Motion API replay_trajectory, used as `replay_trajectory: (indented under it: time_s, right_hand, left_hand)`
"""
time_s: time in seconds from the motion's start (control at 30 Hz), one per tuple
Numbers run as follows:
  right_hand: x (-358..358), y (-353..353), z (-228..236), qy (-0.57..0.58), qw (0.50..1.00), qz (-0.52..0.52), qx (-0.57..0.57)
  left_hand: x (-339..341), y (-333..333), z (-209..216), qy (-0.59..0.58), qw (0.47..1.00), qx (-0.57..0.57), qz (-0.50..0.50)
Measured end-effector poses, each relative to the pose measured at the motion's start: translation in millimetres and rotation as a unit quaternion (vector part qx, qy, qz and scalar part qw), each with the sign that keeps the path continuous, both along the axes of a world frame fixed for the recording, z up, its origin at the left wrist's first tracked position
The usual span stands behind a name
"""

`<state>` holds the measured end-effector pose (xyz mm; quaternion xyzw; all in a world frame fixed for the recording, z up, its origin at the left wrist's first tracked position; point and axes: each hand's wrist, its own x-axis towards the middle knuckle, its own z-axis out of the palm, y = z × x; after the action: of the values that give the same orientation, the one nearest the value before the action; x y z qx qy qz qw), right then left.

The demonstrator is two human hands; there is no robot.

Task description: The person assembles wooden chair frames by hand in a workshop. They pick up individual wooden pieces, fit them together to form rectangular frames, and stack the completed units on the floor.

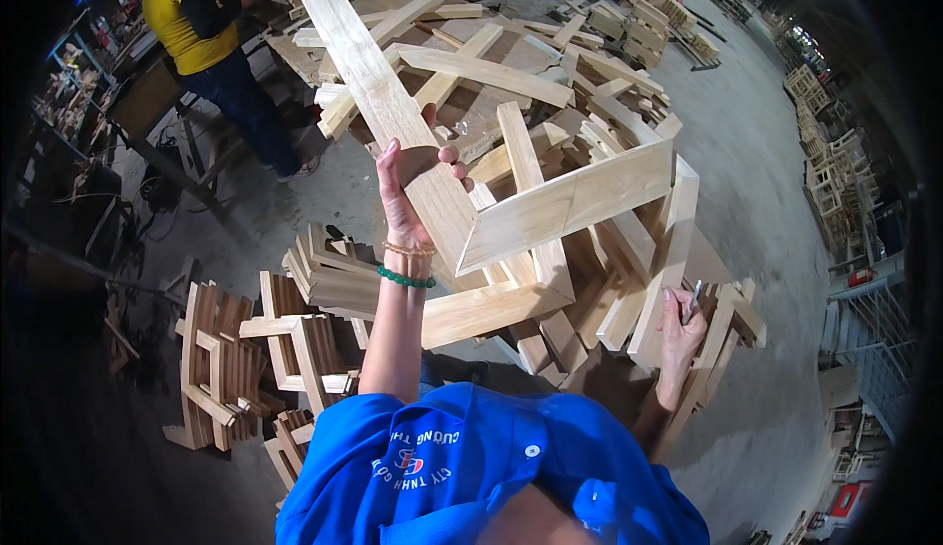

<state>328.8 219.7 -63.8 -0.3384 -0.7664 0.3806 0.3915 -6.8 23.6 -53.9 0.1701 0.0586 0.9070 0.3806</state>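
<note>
My left hand (401,199) is raised and wrapped round one arm of an L-shaped wooden corner frame (368,74). Its two flat boards meet at an angled joint near the middle of the view. The thumb lies on the left edge of the board and the fingertips curl over its right edge. Lower on the right, my right hand (680,334) is closed in a pinch on a small, slim, greyish thing (697,295), too small to name. That hand is beside a pale wooden board (668,268) of the pile.
A heap of similar wooden corner pieces (491,314) lies before me. More boards rest on a low table (481,137) beyond. Stacked wooden corners (221,368) stand on the floor at left. A person in a yellow shirt (196,20) is at far left. Wooden frames (840,182) line the right.
</note>
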Motion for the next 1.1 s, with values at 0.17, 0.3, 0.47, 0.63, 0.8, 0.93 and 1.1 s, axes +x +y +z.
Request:
replay_trajectory:
  time_s: [0.17, 0.3, 0.47, 0.63, 0.8, 0.93, 1.1]
  right_hand:
    - [3, -5, -1, -0.009, 1.000, -0.012, 0.015]
    - [1, -10, -1, -0.017, 1.000, -0.009, -0.005]
    - [-3, -15, -8, 0.005, 0.998, 0.020, -0.063]
    - [-50, -58, 2, 0.052, 0.956, 0.117, -0.263]
    - [-87, -75, -2, 0.218, 0.772, 0.231, -0.551]
    - [-85, -61, -22, 0.254, 0.768, 0.166, -0.564]
    - [-49, -48, -29, 0.240, 0.789, 0.132, -0.550]
  left_hand:
    - [10, 5, 3, 0.030, 0.999, 0.002, -0.011]
    - [11, 2, 5, 0.044, 0.999, -0.005, -0.014]
    - [16, 4, 3, 0.023, 0.999, 0.005, -0.023]
    - [41, 16, 3, -0.021, 0.999, -0.027, 0.011]
    - [75, 25, -6, 0.016, 0.998, -0.056, 0.012]
    - [95, 23, -12, 0.084, 0.987, -0.136, -0.029]
    - [101, -27, -34, 0.228, 0.922, -0.280, -0.140]
